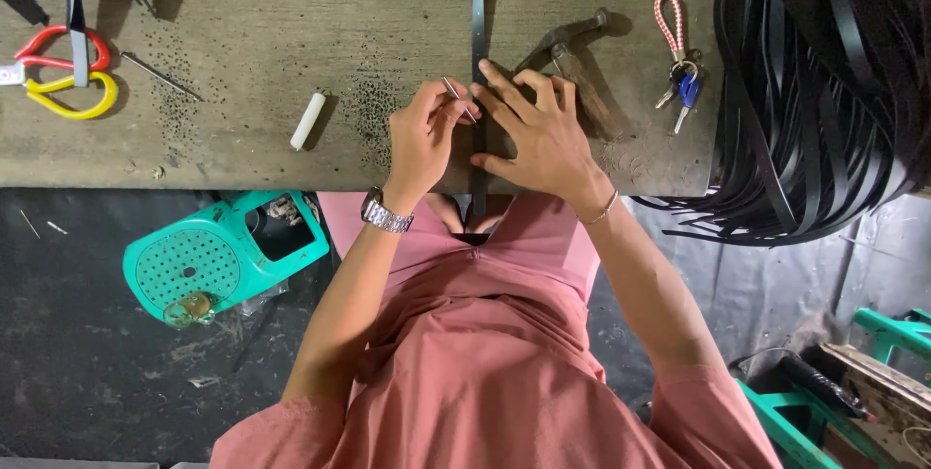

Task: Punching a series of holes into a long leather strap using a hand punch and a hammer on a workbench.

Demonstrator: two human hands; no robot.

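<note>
Much of the strap work stayed out of sight.

The black strap [478, 3] ran off the top edge and vanished under the hands, so where the thin metal punch [452, 91] met it could not be told. The right hand [543, 134] covered part of the hammer [572, 62] handle. The heap of black strips [824, 81] was cut by the top and right edges. Scissors [63, 71] with red and yellow loops lay half out of frame at the left, their blades hidden. The dark specks [373, 105] on the counter [242, 13] were too small to identify, as were the keys' [682, 89] details.
</note>
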